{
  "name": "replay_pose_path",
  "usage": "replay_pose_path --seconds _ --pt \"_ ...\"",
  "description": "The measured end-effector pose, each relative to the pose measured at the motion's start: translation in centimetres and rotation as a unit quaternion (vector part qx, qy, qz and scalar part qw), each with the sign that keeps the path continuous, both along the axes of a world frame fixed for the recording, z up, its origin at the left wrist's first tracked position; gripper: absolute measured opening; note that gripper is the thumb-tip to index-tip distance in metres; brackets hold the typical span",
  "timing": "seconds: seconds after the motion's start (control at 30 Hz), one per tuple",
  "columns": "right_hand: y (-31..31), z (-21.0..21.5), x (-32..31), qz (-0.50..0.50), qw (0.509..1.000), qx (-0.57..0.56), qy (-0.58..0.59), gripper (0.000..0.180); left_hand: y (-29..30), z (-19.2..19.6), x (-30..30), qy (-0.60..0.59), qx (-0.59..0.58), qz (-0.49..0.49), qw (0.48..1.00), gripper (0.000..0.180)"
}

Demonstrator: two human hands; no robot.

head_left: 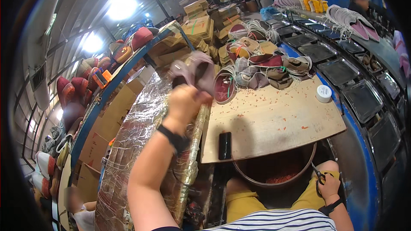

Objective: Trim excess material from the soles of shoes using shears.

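While the right hand [329, 187] rests low by the person's knee, closed around the handles of dark scissors [319, 176] whose blades point up and away, the left hand [185, 102] is raised over the table [274, 124]. Its grip pinches a mauve slipper upper [195, 70] by the near edge (fingers mostly hidden), so the upper stands just above and beyond the hand, its long axis running left to right. Below, a round basin [274, 172] holds red scraps. Farther off lie a black phone [224, 145], a white tape roll [324, 93] and a pile of slippers [261, 70].
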State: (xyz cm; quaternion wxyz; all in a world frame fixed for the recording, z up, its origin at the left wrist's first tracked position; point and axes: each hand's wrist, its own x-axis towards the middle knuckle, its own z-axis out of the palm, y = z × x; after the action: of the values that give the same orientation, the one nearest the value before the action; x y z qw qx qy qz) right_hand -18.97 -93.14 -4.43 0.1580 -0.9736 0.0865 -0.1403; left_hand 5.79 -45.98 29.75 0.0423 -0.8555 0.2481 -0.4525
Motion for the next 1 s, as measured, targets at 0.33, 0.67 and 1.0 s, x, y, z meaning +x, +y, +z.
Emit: replay_pose_path --seconds 0.33,0.67,1.0 --pt "0.2 -0.2 0.4 -0.008 1.0 -0.004 -0.03 0.029 2.6 -4.8 4.9 0.073 -0.002 0.169 0.983 0.014" --pt "0.1 0.0 -0.2 -0.01 1.0 0.011 -0.014 0.03 -8.4 -29.0 -12.2 0.44 -0.044 -0.065 0.894 0.017" --pt "0.1 0.6 -0.4 0.005 1.0 -0.008 -0.011 0.034 -10.6 -39.1 -19.8 0.434 -0.066 -0.062 0.897 0.042"
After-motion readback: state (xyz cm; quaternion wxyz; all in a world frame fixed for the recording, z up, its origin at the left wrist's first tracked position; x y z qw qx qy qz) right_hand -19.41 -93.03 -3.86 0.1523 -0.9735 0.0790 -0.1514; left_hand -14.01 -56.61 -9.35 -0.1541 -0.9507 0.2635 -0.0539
